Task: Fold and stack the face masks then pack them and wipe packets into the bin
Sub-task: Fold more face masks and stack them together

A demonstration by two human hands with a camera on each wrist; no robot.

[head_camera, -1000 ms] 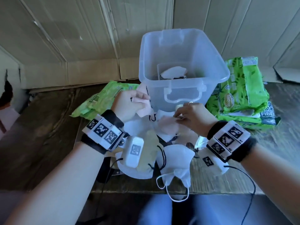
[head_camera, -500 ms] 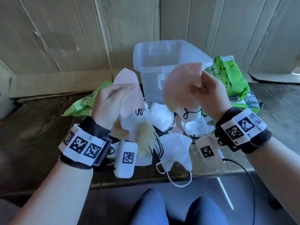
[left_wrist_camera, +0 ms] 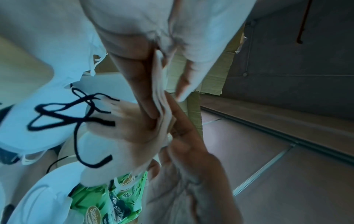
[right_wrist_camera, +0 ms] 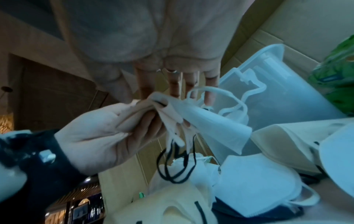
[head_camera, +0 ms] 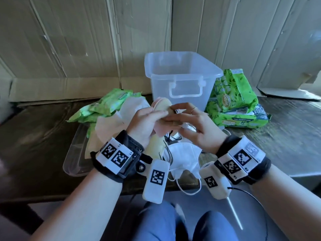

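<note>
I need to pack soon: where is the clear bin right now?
Head view: the clear bin stands upright at centre back of the table, between the left wipe packets and the right wipe packets.

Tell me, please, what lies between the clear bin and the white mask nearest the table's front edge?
In the head view, both hands lie there: the left hand grips folded masks, the right hand pinching them.
</note>
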